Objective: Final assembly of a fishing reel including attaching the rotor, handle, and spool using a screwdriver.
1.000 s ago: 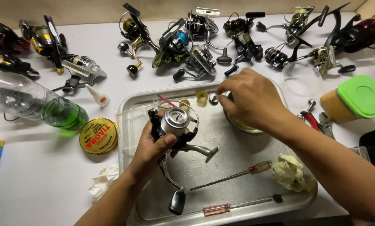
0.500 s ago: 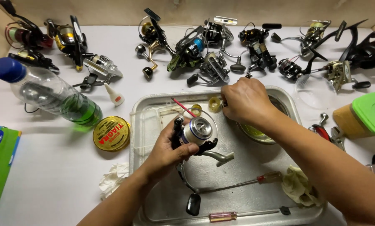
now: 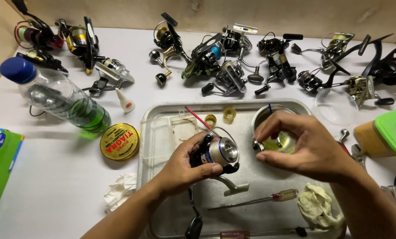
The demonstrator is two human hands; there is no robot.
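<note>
The left hand [image 3: 187, 166] has a closed grip around a small fishing reel [image 3: 218, 152], holding it just above the metal tray [image 3: 162, 146]. The reel's shiny spool faces the other hand.

The right hand [image 3: 304, 148] pinches a tiny silver part [image 3: 257, 144] between thumb and finger. That part sits just beside the spool, not yet touching it. Right behind this grip is a round tin bowl [image 3: 262, 116].

It looks like the small part is being brought to the front of the reel. Next it would need lining up with the middle of the spool, held straight, while the left grip keeps the reel from wobbling.

Two screwdrivers [image 3: 255, 201] lie below the grips, well apart from them.
</note>
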